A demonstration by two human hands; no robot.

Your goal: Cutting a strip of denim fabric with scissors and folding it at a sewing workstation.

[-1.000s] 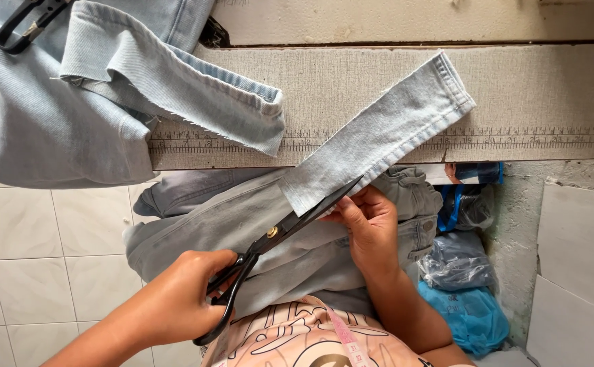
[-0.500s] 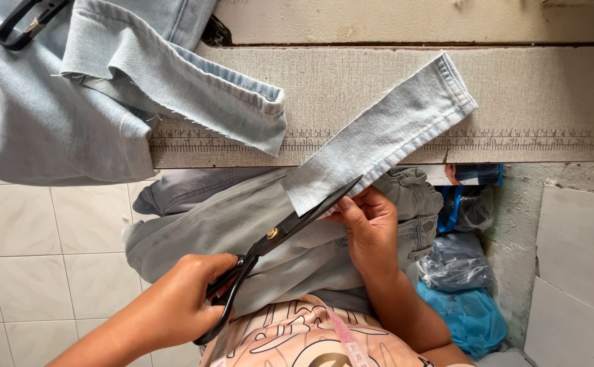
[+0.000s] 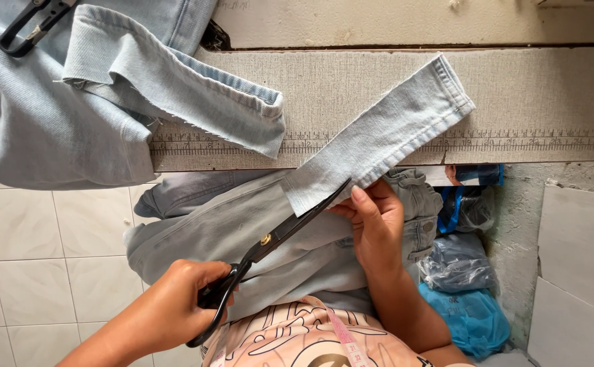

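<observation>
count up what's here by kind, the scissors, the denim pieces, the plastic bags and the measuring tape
Scissors: 2, one pair in the left hand cutting, one top left
Denim pieces: 4
Plastic bags: 2
Measuring tape: 1
Total: 9

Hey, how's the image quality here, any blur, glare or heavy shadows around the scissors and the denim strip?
Head view: even, soft daylight and no glare; the scissors and the denim strip are sharp, with only a thin shadow under the strip on the table; the left hand and right hand show no motion blur.
</observation>
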